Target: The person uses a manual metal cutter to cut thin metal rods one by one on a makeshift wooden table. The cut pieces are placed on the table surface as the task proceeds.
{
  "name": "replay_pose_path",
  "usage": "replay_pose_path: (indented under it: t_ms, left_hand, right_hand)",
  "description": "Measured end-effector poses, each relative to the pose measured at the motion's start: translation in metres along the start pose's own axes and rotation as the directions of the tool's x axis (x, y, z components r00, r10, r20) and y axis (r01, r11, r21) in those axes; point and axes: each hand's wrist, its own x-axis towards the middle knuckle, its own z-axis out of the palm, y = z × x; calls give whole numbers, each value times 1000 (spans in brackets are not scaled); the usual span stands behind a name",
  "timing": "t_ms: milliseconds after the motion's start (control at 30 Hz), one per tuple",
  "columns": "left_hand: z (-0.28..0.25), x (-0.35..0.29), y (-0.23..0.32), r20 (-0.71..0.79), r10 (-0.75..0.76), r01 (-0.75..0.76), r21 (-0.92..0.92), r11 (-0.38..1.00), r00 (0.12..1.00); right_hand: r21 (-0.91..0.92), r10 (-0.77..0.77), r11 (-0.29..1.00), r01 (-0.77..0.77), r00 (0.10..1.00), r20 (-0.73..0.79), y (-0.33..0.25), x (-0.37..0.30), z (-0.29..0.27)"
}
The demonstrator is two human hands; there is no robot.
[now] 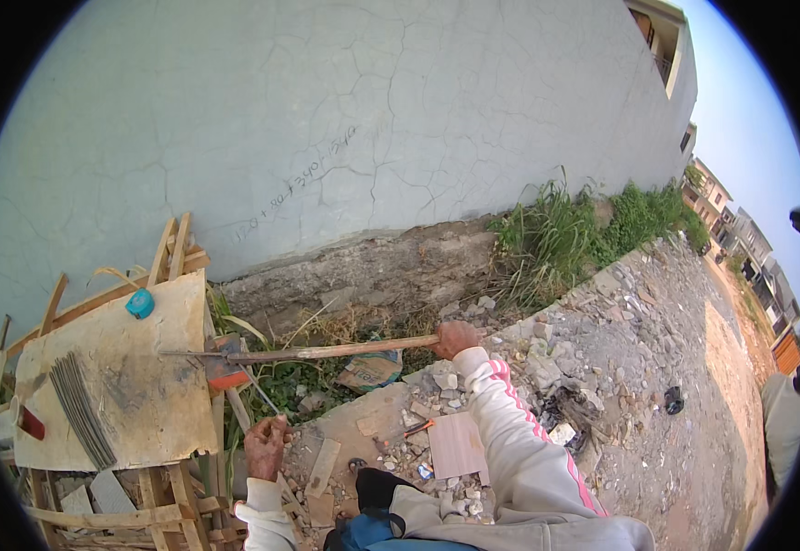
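Observation:
My right hand (458, 340) is closed round the end of a long wooden handle (363, 348). The handle runs left to a dark metal end lying over the edge of a plywood-topped bench (157, 404). There it meets an orange and grey metal block (225, 371). Lower down, my left hand (267, 446) pinches the near end of a thin metal rod (260, 390), whose far end reaches the block. Several dark metal rods (83, 410) lie bundled on the plywood. A blue tape measure (140, 303) sits at the bench's far edge.
Pliers with orange handles (419, 428) lie on the ground by a square tile (458, 445). Rubble (602, 367) spreads to the right. A cracked grey wall (326, 119) stands behind the bench, with weeds (556, 239) at its foot. A red and white container (30, 422) is at the bench's left.

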Motion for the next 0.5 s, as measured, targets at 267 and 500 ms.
replay_pose_path:
  t_ms: [267,500]
  left_hand:
    - [11,8,-27,-151,-26,2,-157,988,988]
    - [22,15,-5,-33,-16,13,-82,997,999]
  right_hand:
    - [84,-12,996,10,1000,19,-4,3,8]
    - [226,-215,955,194,974,74,25,2,-8]
